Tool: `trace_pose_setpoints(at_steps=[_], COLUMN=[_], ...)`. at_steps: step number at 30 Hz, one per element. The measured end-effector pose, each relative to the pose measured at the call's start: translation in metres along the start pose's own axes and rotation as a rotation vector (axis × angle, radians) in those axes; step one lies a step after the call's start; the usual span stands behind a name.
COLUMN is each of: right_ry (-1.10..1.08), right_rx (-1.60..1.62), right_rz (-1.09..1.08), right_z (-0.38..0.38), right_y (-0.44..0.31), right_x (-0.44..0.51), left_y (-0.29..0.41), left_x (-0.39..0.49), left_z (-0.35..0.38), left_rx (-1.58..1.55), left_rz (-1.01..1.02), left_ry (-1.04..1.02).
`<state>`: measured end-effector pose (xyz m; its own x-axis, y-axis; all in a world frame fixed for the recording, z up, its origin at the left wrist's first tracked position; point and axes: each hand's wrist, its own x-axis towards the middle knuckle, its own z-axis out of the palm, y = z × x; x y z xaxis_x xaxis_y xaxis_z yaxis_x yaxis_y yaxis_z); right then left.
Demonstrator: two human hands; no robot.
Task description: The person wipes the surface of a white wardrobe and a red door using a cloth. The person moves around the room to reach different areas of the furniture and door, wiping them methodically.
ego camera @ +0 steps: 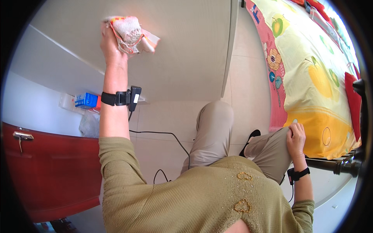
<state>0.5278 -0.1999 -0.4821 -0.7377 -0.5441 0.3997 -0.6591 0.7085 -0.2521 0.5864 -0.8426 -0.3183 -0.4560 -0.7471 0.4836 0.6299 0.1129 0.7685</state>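
A bunched pale towel (132,32) with orange edging and a frayed side is in my left hand (108,43). The hand is stretched out ahead at the upper left, against or just over a broad beige wood-grain panel (186,52); whether it touches is unclear. Part of the towel hangs loose to the right, and my fingers are partly hidden behind it. My right hand (296,139) rests on my right knee, fingers bent over the grey trousers (269,145), with no object in it. Each wrist wears a black strap with a small device.
To the right stands a bed with a yellow fruit-patterned sheet (303,72) and a dark metal frame (344,167). A red door (58,169) is at lower left, near a blue box (86,100) and a plastic bag (89,125). A black cable (157,132) runs from my left wrist.
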Motion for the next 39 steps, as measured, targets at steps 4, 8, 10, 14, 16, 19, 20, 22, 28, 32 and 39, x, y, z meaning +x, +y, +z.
trace_pose_setpoints(at_steps=[4, 8, 10, 14, 16, 19, 20, 22, 28, 32, 39], right_ry=[0.031, 0.019, 0.012, 0.009, 0.017, 0.02, 0.015, 0.014, 0.024, 0.028, 0.035], right_rx=[0.017, 0.06, 0.09, 0.104, 0.098, 0.096, 0.094, 0.091, 0.08, 0.077, 0.07], right_rz=[-0.023, -0.116, -0.118, -0.102, -0.116, -0.135, -0.137, -0.151, -0.138, -0.134, -0.129], right_z=[-0.002, -0.004, -0.006, -0.008, -0.009, -0.009, -0.009, -0.009, -0.008, -0.008, -0.01], right_y=[-0.002, -0.005, -0.006, -0.007, -0.008, -0.008, -0.009, -0.009, -0.01, -0.009, -0.011], right_x=[-0.004, -0.007, -0.009, -0.01, -0.009, -0.007, -0.006, -0.005, -0.006, -0.007, -0.008], left_y=[0.032, 0.045, 0.049, 0.037, 0.033, 0.028, 0.026, 0.016, -0.014, -0.026, -0.051], left_x=[0.011, 0.031, 0.047, 0.063, 0.063, 0.055, 0.048, 0.037, 0.001, -0.024, -0.046], left_z=[0.062, 0.097, 0.108, 0.128, 0.136, 0.152, 0.153, 0.167, 0.201, 0.212, 0.217], left_rx=[0.104, 0.497, 0.783, 0.851, 0.903, 0.93, 0.978, 1.012, 0.963, 1.002, 0.874], left_rz=[0.26, 0.687, 1.055, 1.25, 1.254, 1.362, 1.245, 1.366, 1.459, 1.502, 0.993], left_ry=[0.067, 0.097, 0.231, 0.389, 0.406, 0.336, 0.187, 0.206, 0.052, -0.029, -0.503])
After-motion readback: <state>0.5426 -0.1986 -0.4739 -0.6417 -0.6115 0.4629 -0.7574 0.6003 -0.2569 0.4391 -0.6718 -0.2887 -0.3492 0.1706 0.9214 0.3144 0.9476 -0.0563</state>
